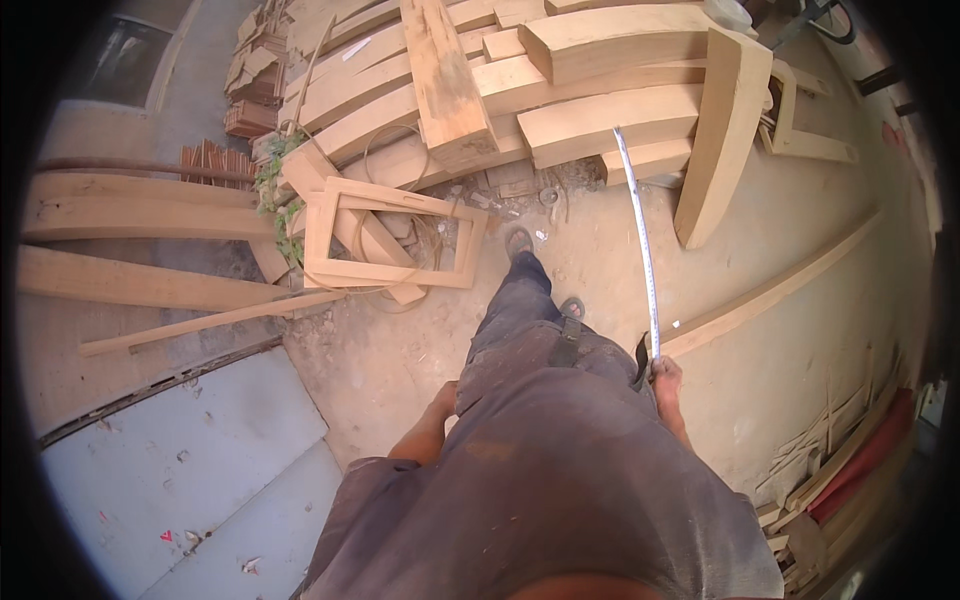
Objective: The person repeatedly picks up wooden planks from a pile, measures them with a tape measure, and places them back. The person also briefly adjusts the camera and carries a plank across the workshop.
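Tape (640, 240) is the landmark: a pale measuring blade, run out stiff from the right hand (666, 375), whose fingers are closed on its near end by the hip, so the blade slants up and away until its tip reaches the timber stack (560, 90). Held that way it lies as a straight line between the person and the wood. The left hand (445, 398) hangs on the far side of the body from the tape, against the grey trousers (530, 340); the pictures do not show whether its fingers are curled or slack, and nothing shows in it. So the hands are well apart, one at each hip. At the tape's tip lie thick pale beams, piled crosswise, likely so that each can be pulled out singly. Just right of the tape a curved slab (722, 130) stands on end against that pile, and a long batten (770, 290) runs out along the floor from near the right hand. Well left of the tape a rectangular wooden frame (395, 235) lies flat on offcuts, with long planks (130, 250) beyond it and grey sheets (180, 470) nearer the person. No box, bin or other container shows; the wood rests loose on the dusty floor (800, 380).
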Demonstrator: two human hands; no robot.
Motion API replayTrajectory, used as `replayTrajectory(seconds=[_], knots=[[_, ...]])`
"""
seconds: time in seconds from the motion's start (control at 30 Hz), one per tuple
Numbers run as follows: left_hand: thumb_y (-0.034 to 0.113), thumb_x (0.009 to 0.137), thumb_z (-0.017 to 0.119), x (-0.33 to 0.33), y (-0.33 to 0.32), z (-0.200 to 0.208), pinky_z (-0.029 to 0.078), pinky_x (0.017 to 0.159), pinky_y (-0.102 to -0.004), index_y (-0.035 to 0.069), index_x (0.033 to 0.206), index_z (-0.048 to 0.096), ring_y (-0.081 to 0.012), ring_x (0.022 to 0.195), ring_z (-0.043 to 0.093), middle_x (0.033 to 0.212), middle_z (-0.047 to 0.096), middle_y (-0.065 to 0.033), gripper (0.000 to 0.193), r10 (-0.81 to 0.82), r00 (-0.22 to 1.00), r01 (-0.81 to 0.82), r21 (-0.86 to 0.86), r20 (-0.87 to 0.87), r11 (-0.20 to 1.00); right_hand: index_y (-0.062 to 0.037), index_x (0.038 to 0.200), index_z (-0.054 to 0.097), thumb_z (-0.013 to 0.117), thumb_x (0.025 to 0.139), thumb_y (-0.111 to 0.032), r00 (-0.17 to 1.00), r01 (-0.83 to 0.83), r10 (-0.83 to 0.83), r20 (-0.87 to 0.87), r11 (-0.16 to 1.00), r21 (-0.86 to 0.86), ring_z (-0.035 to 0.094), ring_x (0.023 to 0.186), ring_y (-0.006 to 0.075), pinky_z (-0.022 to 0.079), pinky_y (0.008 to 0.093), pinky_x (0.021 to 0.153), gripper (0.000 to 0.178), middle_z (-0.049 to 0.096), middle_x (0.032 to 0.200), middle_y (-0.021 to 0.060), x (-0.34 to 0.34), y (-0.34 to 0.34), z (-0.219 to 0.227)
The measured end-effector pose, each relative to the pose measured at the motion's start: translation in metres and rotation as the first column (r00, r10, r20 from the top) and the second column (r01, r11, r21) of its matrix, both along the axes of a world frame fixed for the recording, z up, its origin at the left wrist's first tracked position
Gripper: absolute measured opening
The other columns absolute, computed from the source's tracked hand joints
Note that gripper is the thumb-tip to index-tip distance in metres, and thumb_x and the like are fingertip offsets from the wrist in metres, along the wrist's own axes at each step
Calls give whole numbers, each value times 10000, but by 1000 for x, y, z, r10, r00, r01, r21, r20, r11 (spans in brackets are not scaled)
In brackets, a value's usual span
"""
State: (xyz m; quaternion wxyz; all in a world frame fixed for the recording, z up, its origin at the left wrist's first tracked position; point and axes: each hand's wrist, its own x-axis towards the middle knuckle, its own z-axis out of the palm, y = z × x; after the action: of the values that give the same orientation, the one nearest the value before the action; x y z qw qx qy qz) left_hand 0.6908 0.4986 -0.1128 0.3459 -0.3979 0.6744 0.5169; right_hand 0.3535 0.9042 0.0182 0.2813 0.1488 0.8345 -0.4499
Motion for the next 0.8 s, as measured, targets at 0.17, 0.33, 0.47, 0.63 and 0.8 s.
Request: replayTrajectory(seconds=[0.17, 0.33, 0.47, 0.63, 0.8], knots=[[288, 822, 669, -41, -49, 65, 412, 1090, -383, -115, 1348, 509, -402, 1253, 555, 1304, 573, -323, 681, 260, 960, -278, -390, -99, 878, 8, 731, 658, 573, 919, -109, 1000, 2, -2, 3, 1000, 10, 513, 601, 119, 430, 320, 569, 237, 576, 627, 38, 80, 36, -41], [271, 822, 685, -88, -87, 93, 454, 1031, -384, -60, 1377, 513, -378, 1210, 595, 1253, 621, -296, 668, 208, 954, -274, -346, -218, 897, -9, 743, 607, 551, 951, -92, 998, -25, 25, -57, 1000, 11, 470, 567, 108, 399, 310, 531, 230, 538, 637, 0, 76, -3, -17], [266, 836, 687, -114, -111, 108, 473, 995, -384, -43, 1379, 516, -356, 1176, 621, 1221, 646, -278, 647, 90, 935, -201, -305, -342, 931, 0, 828, 645, 553, 930, -95, 992, 123, -125, -27, 991, -54, 567, 522, 151, 471, 318, 511, 167, 623, 626, 82, 87, -28, -13], [258, 856, 672, -88, -140, 99, 480, 985, -374, -39, 1372, 521, -330, 1174, 629, 1253, 638, -262, 614, 59, 895, -184, -245, -442, 952, -4, 823, 617, 526, 954, -101, 995, 95, -96, -32, 995, -40, 569, 534, 160, 472, 318, 512, 187, 617, 640, 92, 121, -76, 3], [219, 854, 646, -8, -165, 125, 495, 963, -370, -58, 1381, 505, -317, 1149, 648, 1239, 649, -260, 612, 141, 940, -202, -176, -312, 963, -18, 888, 664, 587, 911, -185, 958, -241, 263, -118, 955, 172, 657, 691, 282, 502, 412, 654, 185, 659, 728, 166, 143, -152, 61]])
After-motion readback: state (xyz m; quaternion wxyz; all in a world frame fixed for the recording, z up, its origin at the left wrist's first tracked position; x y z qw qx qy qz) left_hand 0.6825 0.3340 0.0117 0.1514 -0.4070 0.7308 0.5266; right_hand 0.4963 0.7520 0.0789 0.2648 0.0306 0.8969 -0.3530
